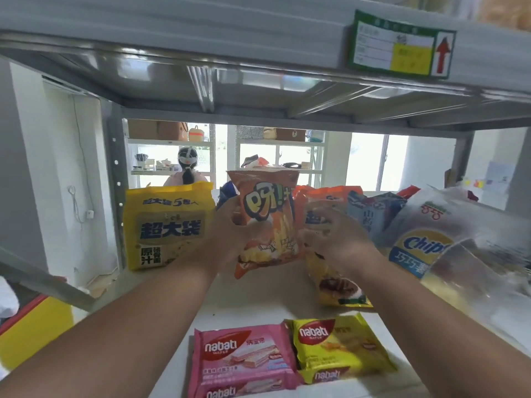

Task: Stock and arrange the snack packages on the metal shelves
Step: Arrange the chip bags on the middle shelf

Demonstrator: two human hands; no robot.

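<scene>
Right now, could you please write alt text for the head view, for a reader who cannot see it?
Two bare hands hold an orange snack bag upright over a white metal shelf, the left hand and right hand each taking a grip on one side. A yellow noodle multipack stands to its left, more bags crowd the right, and pink and yellow wafer packs lie in front.

Location type: stockroom or small shop storage area. Evidence: grey metal shelf stocked with retail snack packs, among them yellow multipack bag, pink wafer pack, yellow wafer pack, Chips bag. Green-bordered shelf label with red arrow fixed on upper shelf edge. Further shelving units with boxes and sundry goods behind, by bright windows. Second person stands at far shelving.
</scene>
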